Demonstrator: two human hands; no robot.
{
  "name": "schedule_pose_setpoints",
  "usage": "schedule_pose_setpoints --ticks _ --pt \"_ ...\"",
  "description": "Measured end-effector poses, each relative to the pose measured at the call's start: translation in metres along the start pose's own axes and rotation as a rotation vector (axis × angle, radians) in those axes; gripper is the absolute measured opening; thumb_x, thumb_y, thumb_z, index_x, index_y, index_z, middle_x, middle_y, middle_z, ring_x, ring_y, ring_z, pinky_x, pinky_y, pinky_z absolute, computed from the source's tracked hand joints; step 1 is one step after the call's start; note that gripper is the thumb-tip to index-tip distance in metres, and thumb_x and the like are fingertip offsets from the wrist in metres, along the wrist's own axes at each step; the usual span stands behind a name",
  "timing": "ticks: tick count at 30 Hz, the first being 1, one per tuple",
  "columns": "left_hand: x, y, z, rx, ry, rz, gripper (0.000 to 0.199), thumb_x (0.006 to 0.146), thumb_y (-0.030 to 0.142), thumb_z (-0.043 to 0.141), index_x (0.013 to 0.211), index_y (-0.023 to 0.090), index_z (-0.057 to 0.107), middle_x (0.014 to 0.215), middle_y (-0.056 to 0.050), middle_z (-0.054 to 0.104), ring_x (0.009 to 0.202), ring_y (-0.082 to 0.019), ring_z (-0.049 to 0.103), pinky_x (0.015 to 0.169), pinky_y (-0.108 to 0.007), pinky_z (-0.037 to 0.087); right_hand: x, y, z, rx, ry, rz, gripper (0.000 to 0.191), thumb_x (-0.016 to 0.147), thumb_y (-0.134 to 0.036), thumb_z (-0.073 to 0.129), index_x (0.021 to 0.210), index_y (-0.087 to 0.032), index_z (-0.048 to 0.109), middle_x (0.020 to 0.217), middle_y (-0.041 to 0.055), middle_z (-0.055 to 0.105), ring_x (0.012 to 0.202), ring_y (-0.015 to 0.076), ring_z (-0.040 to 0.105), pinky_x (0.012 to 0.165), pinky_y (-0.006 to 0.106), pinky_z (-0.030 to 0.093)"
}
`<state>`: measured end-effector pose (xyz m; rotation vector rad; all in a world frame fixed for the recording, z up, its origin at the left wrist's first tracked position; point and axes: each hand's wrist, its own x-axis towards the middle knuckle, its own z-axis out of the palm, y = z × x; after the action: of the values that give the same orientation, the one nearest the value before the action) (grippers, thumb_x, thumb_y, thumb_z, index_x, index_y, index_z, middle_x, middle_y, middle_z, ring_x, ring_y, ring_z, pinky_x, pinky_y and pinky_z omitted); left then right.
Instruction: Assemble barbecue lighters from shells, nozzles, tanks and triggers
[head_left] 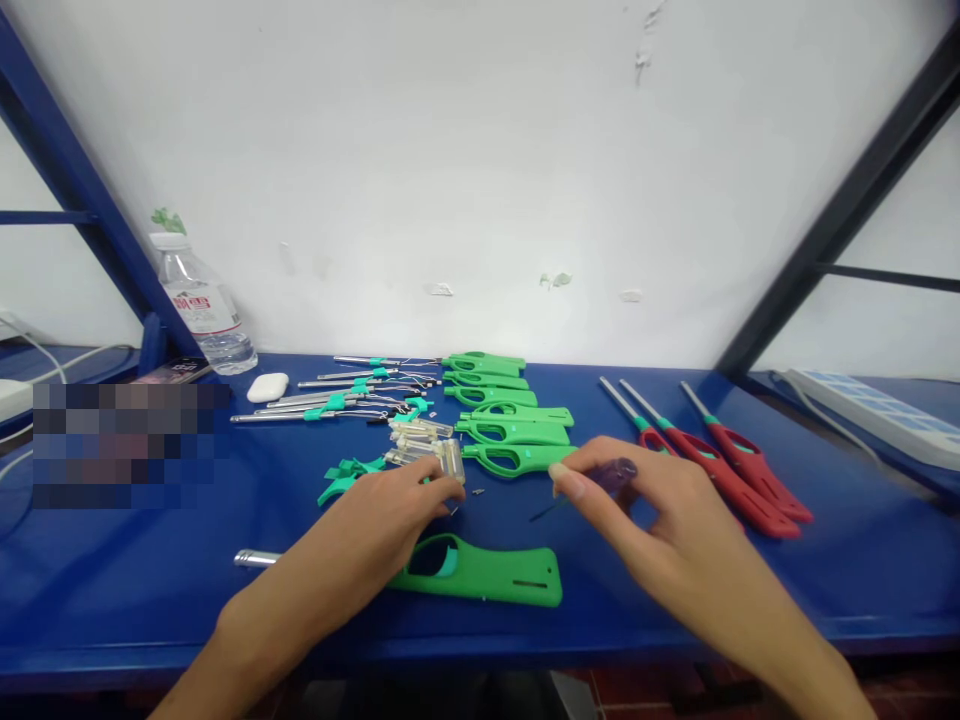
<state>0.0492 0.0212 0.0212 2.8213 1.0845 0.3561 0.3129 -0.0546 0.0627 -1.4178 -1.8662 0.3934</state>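
Observation:
My right hand point(675, 515) grips a screwdriver point(619, 473) by its purple handle, the thin shaft slanting down to the left. My left hand point(401, 500) is closed, its fingertips low over the table beside a few tiny screws point(478, 491); a small bit shows at the fingertips, too small to name. Under that wrist lies a green gas lighter point(502, 577) with a metal tube, partly hidden by my forearm. Beyond the left fingers are several clear fuel tanks point(424, 433) and teal plastic triggers point(349, 473). Several green lighter casings point(517, 432) lie stacked in a row behind.
Metal lighter tubes with wires point(330, 403) lie at the back left. Three red gas lighters point(750, 475) rest on the right, near a power strip point(885, 405). A water bottle point(202, 315) and a white case point(268, 387) stand by the wall; a pixelated patch covers the left.

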Motion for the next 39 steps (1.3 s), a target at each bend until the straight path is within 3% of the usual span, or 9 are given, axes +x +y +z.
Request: schedule_pose_setpoints --ticks 5,15,24,29,39 --pt "-0.001 -0.006 -0.003 0.025 -0.037 -0.022 0.045 0.100 0.002 0.046 0.123 0.030 0.074 0.116 -0.005 0.071 0.088 -0.020 0.075 0.074 -0.028 0.054 0.000 0.001 0.000 -0.002 0.019 -0.035 0.028 0.107 -0.049 0.059 0.094 -0.028 0.072 0.089 -0.0057 0.074 0.080 0.0150 0.068 0.074 0.028 0.047" --pt "0.004 -0.008 0.009 0.016 -0.023 0.013 0.025 0.104 0.010 0.053 0.107 0.028 0.070 0.104 -0.002 0.067 0.081 -0.021 0.071 0.067 -0.031 0.046 0.002 0.000 0.003 -0.023 0.026 -0.071 0.025 0.107 -0.045 0.060 0.093 -0.029 0.073 0.086 -0.0072 0.075 0.076 0.0135 0.068 0.071 0.027 0.047" --pt "0.003 -0.010 0.016 -0.010 0.008 0.020 0.018 0.104 0.011 0.052 0.100 0.025 0.061 0.101 -0.002 0.067 0.081 -0.022 0.069 0.068 -0.031 0.042 0.002 0.002 0.007 -0.004 0.009 -0.061 0.024 0.107 -0.047 0.060 0.095 -0.029 0.071 0.087 -0.0072 0.074 0.078 0.0137 0.067 0.070 0.028 0.047" --pt "0.001 -0.011 0.015 -0.024 0.027 0.014 0.017 0.106 0.012 0.051 0.099 0.025 0.059 0.096 -0.001 0.067 0.077 -0.022 0.066 0.066 -0.032 0.036 0.002 -0.001 0.007 0.033 -0.005 -0.057 0.019 0.105 -0.043 0.063 0.092 -0.029 0.067 0.078 -0.0091 0.067 0.068 0.0118 0.061 0.062 0.026 0.044" --pt "-0.004 0.016 -0.006 -0.123 0.098 0.022 0.015 0.112 0.018 0.043 0.108 0.029 0.053 0.100 0.005 0.064 0.079 -0.018 0.063 0.068 -0.030 0.036 -0.001 -0.009 0.012 0.118 0.195 -0.143 0.013 0.103 -0.037 0.068 0.092 -0.030 0.068 0.082 -0.0079 0.071 0.069 0.0106 0.065 0.058 0.020 0.048"
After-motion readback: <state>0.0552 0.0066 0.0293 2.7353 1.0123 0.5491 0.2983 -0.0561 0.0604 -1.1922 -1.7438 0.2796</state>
